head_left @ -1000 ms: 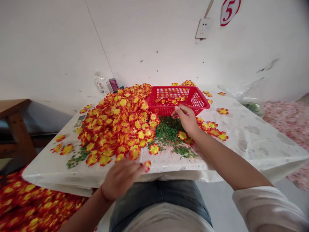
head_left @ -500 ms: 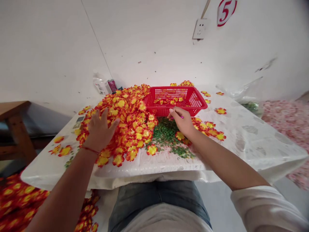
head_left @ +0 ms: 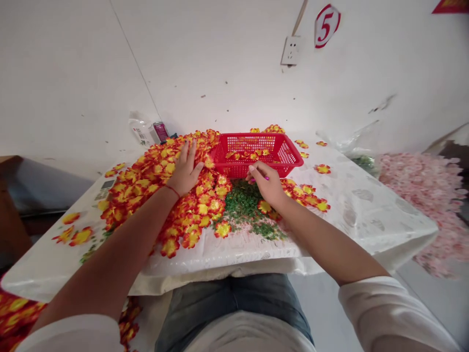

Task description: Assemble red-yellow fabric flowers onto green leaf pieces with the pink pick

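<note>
Artificial flowers point(head_left: 242, 155) lie in a red plastic basket point(head_left: 256, 143).

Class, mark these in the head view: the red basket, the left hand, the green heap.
Red basket point(head_left: 252, 144): head view, far mesh wall.
Left hand point(head_left: 185, 175): head view, back of the hand.
Green heap point(head_left: 242, 205): head view, middle of the heap.

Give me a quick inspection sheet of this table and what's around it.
Surface: white plastic sheet covering the table.
Job's things: heap of red-and-yellow flowers, green bits, red basket holding some flowers.
Clutter: clear bag and can behind the heap.
Hands: left hand flat on the heap; right hand pinching a pink stick beside the basket.
Cables: pale cord above a wall socket.
Surroundings: pink flower pile at right; "5" sign on the wall.
</note>
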`<move>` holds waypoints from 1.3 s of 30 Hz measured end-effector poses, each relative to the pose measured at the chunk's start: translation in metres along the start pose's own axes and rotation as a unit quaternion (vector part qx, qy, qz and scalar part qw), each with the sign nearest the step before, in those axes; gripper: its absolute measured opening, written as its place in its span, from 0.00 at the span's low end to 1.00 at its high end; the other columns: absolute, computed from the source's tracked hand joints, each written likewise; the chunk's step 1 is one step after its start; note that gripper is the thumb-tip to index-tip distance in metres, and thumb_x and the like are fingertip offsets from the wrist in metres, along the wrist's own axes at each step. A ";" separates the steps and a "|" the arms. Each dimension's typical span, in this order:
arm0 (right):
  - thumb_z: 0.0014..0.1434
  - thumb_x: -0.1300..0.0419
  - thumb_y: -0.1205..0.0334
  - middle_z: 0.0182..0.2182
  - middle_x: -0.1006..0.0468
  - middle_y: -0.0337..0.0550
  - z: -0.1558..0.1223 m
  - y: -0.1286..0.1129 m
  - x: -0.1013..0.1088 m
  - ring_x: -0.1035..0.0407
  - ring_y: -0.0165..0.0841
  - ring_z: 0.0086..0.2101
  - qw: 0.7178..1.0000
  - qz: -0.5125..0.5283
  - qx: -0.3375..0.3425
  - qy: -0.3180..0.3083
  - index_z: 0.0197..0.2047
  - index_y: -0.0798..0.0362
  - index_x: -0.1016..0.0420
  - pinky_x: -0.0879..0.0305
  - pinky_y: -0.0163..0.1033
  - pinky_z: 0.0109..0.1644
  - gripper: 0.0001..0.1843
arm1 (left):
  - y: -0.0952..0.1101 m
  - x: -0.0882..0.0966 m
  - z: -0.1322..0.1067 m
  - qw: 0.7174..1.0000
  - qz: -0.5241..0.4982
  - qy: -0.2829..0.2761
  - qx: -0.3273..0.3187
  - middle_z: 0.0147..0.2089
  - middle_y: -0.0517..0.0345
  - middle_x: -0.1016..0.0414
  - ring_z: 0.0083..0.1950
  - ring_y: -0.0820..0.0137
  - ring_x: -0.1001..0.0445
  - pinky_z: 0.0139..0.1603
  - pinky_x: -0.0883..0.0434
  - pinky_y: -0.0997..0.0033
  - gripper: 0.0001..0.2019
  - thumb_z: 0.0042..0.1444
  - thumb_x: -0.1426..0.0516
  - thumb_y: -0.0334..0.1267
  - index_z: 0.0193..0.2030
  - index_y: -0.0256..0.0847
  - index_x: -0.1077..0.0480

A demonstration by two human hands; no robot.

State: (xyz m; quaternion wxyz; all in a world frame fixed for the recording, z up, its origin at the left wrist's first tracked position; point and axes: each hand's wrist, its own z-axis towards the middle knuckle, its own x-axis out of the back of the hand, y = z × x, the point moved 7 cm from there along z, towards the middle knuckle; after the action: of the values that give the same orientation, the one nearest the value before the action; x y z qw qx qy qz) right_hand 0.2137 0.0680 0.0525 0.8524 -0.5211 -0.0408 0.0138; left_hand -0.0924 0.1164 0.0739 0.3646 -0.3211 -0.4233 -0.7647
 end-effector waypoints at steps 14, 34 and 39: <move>0.68 0.35 0.22 0.30 0.18 0.39 -0.003 -0.001 -0.002 0.22 0.39 0.34 1.000 -0.023 0.001 -0.014 0.33 0.45 0.24 0.24 0.44 0.42 0.33 | -0.018 -0.055 0.009 0.994 0.073 -0.079 0.007 0.72 0.39 0.19 0.86 0.41 0.37 0.91 0.57 0.28 0.23 0.66 0.41 0.37 0.66 0.43 0.18; 0.71 0.35 0.26 0.32 0.18 0.40 -0.003 0.005 -0.003 0.22 0.39 0.35 0.999 -0.021 0.007 -0.027 0.34 0.45 0.24 0.24 0.45 0.43 0.31 | 0.033 0.048 0.021 0.996 0.068 0.030 -0.050 0.79 0.49 0.25 0.85 0.47 0.36 0.91 0.45 0.40 0.25 0.78 0.46 0.47 0.74 0.45 0.20; 0.73 0.38 0.25 0.32 0.18 0.41 -0.003 0.005 -0.004 0.21 0.39 0.36 0.999 -0.022 0.010 -0.029 0.35 0.46 0.23 0.25 0.43 0.41 0.32 | 0.090 0.044 -0.007 0.987 0.048 0.086 -0.130 0.65 0.48 0.16 0.75 0.49 0.26 0.84 0.35 0.37 0.18 0.79 0.45 0.44 0.63 0.45 0.15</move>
State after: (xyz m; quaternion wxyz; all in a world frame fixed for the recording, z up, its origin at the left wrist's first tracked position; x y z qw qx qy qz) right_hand 0.2097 0.0672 0.0467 0.8560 -0.5111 -0.0773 0.0106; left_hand -0.0416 0.0639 0.1431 0.3915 -0.3188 -0.2717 -0.8193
